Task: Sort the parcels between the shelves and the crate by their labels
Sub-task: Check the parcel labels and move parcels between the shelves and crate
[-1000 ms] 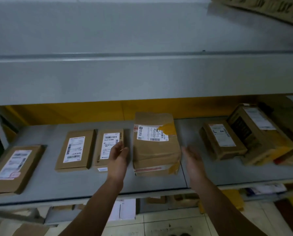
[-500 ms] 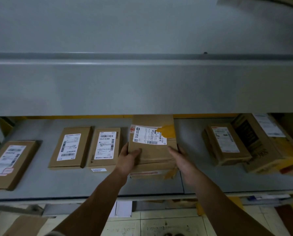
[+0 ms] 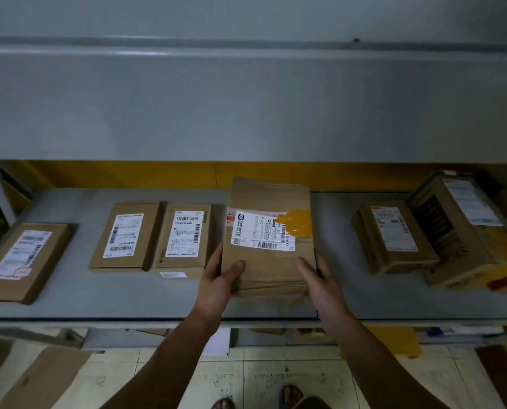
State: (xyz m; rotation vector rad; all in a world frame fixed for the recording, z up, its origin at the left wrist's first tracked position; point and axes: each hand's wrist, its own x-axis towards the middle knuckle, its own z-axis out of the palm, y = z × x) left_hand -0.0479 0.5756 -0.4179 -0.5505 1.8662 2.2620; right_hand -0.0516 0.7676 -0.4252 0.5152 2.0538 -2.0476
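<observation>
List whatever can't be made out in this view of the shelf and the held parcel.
Head view:
- held parcel: its underside, and whether it rests on the shelf, hidden by the left hand and right hand.
- far-left parcel: label blurred; corner cut off by the frame's left edge.
- rightmost parcel: label blurred, dim.

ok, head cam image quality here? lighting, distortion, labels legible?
Head view: dim and underexposed, upper shelf a flat grey; taped parcel has the sharpest label, barcode visible, print too small to read; yellow tape shows slight glare; far-left parcel and far-right box stretch and soften with wide-angle distortion.
</observation>
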